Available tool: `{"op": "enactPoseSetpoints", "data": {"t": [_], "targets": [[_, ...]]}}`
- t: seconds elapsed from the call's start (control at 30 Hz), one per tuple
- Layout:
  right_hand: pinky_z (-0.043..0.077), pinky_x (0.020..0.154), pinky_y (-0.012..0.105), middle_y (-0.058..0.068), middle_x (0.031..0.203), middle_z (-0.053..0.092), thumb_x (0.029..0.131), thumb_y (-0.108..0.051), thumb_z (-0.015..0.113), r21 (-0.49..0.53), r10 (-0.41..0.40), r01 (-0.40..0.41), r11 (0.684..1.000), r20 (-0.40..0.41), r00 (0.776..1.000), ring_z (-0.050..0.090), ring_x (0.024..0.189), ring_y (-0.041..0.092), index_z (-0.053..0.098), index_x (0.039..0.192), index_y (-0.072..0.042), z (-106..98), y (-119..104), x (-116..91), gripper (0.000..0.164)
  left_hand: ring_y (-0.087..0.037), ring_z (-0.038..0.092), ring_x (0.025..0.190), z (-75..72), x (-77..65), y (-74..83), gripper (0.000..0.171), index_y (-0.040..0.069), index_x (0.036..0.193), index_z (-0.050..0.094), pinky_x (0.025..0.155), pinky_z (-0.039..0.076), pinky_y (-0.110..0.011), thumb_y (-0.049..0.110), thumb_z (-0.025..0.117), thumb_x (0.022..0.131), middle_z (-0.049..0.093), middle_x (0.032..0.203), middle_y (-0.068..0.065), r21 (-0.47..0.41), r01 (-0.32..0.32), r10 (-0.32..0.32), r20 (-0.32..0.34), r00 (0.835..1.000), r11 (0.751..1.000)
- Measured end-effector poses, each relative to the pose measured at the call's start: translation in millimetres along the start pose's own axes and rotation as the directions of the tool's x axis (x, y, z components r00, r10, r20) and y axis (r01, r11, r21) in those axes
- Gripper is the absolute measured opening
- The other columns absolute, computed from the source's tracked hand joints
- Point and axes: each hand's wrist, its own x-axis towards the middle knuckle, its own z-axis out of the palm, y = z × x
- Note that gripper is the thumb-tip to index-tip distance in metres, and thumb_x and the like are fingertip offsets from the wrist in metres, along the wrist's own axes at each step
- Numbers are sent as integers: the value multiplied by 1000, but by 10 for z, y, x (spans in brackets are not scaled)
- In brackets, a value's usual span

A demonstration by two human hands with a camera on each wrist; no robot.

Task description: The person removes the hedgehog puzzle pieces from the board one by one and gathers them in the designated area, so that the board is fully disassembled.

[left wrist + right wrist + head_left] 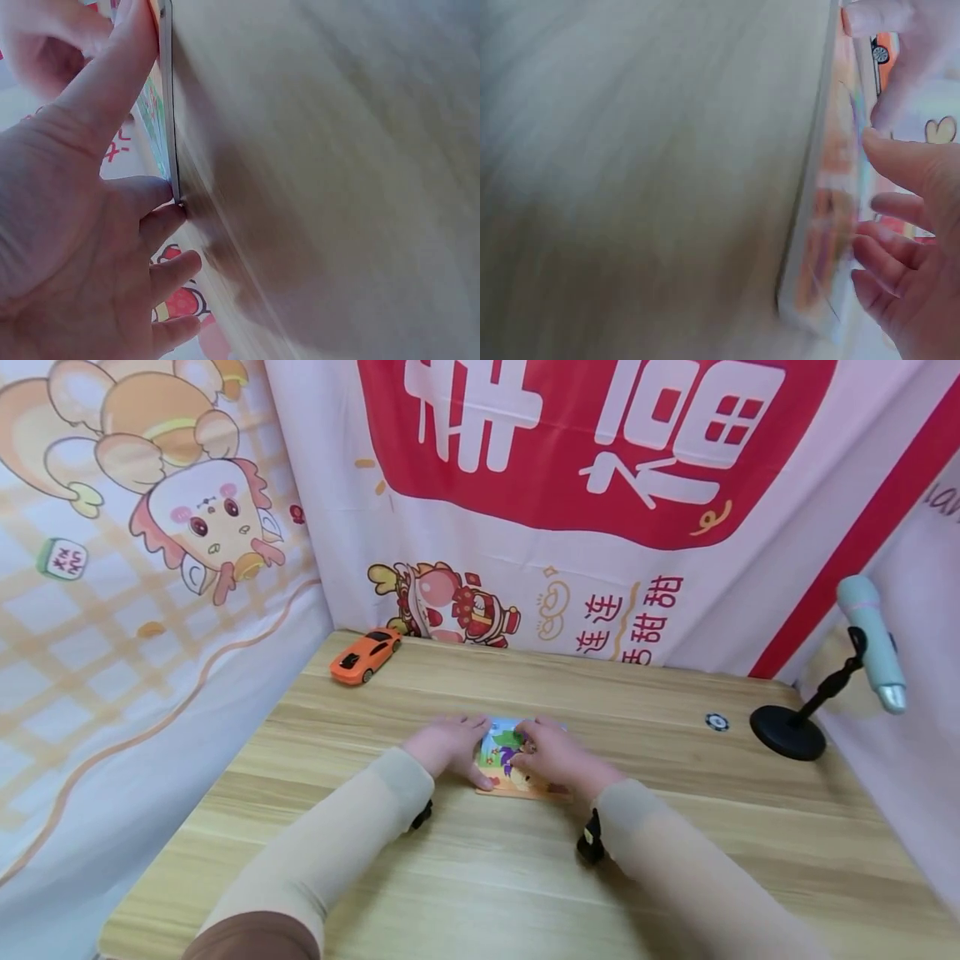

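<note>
Puzzle board point(504, 758) lies flat near the middle of the wooden counter point(465, 877), between the two hands, as the head view shows. The grip of the left hand point(453, 745) spans the left side of the board, with thumb and index finger clamped on it; the grip of the right hand point(558, 756) is over the picture, its thumb and fingers apart. If the right hand pushes sideways, the board could turn, because only one side seems braced and the counter looks smooth. The right hand covers much of the picture's right part, so I cannot tell whether every piece is in place.

In the left wrist view, the index finger touches a corner of the board; if it slides off, this side could slip, I think. The tip of the thumb is cut off by the top border.

In the right wrist view, blur makes the printed picture soft. Thin lines on it may be seams of pieces, or only drawing. The fingertips are close to the surface, but whether they touch it I cannot tell. An orange toy car point(885, 60) is partly hidden behind the left hand.
</note>
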Motion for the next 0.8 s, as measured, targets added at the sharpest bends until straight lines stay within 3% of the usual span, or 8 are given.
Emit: {"op": "enactPoseSetpoints", "data": {"t": [0.13,0.27,0.5,0.8], "targets": [[49,93,43,7,116,54,86,-35,78,120,83,-80,990,-26,996,57,101,23,58,131,-12,74,-3,176,54,-31,16,148,-10,8,21,126,16,159,19,118,11,-54,81,68,63,16,164,0,19,16,-16,6,1000,1000],[47,97,44,7,117,52,84,-34,81,153,115,-109,982,-34,993,55,104,25,59,129,-13,107,-8,311,54,-32,16,148,-13,4,21,128,16,159,17,118,11,-55,82,67,62,14,164,0,21,14,-15,22,1000,1000],[47,95,40,6,112,51,80,-28,85,188,104,-101,977,-9,995,53,102,23,62,118,-11,114,-2,430,48,-32,16,148,37,26,10,129,17,160,15,118,10,-57,82,67,61,12,164,1,16,15,-15,29,999,1000],[46,97,40,9,113,49,79,-25,85,213,109,-114,970,35,993,51,103,24,59,116,-7,81,-10,511,49,-33,14,148,27,17,-6,130,18,160,14,117,8,-58,80,70,61,12,165,2,-35,34,-33,36,999,999]]}}
